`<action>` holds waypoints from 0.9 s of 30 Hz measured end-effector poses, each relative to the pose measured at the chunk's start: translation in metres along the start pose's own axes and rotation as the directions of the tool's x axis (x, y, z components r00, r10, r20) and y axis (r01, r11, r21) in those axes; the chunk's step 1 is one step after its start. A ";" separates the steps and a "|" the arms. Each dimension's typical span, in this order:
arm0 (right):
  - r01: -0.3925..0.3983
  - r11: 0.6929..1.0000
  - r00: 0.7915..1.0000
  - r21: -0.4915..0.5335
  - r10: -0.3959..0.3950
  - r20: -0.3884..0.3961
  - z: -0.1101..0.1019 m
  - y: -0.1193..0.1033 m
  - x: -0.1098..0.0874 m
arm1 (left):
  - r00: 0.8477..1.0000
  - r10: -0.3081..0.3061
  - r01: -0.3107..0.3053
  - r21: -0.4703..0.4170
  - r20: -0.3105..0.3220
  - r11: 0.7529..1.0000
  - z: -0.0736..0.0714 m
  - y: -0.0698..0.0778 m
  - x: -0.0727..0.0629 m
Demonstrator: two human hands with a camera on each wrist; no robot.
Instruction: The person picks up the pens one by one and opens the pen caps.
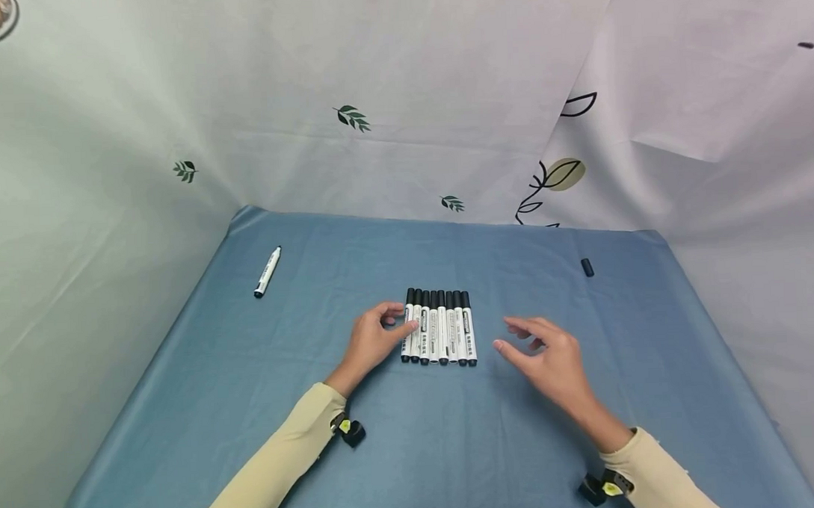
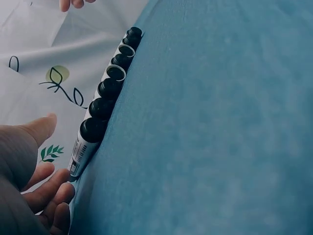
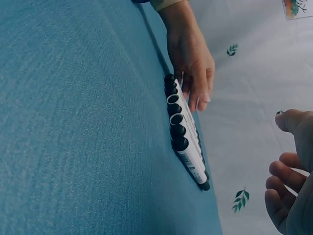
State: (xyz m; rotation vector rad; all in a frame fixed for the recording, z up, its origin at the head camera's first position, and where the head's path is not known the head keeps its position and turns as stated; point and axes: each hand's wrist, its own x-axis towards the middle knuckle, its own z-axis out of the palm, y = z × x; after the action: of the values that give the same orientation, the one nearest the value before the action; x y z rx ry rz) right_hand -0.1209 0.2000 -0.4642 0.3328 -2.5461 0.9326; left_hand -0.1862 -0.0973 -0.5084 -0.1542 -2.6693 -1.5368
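Several white whiteboard markers (image 1: 442,331) with black caps lie side by side in a tight row on the blue cloth. Two of their near ends show a white ring around a dark centre in the left wrist view. My left hand (image 1: 373,341) is at the row's left edge, with its fingertips right beside the outermost marker (image 2: 84,152) and its thumb over the row. To the right of the row, my right hand (image 1: 552,357) hovers apart from the markers, holding nothing, fingers loosely bent and thumb extended.
A single white marker (image 1: 268,272) lies at the back left of the cloth-covered table (image 1: 306,452). A loose black cap (image 1: 587,267) lies at the back right. White fabric (image 1: 404,164) with leaf prints hangs behind the table.
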 end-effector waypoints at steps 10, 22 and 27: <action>-0.017 1.000 1.000 0.021 0.017 0.010 -0.004 0.000 0.001 | 0.998 -0.057 0.055 0.075 0.022 0.996 0.004 0.001 0.004; -0.047 0.997 0.999 0.055 0.047 0.003 -0.006 0.002 0.000 | 0.998 -0.054 0.052 0.139 0.014 0.989 0.000 0.000 0.006; -0.058 0.997 0.998 0.057 0.058 0.008 -0.007 0.002 0.000 | 0.998 -0.060 0.056 0.194 0.012 0.979 -0.002 0.002 0.005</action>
State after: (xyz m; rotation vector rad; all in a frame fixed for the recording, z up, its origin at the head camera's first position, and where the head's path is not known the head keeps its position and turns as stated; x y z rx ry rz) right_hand -0.1199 0.2064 -0.4606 0.2799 -2.5503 1.0297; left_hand -0.1913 -0.0976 -0.5056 -0.0813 -2.8410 -1.2849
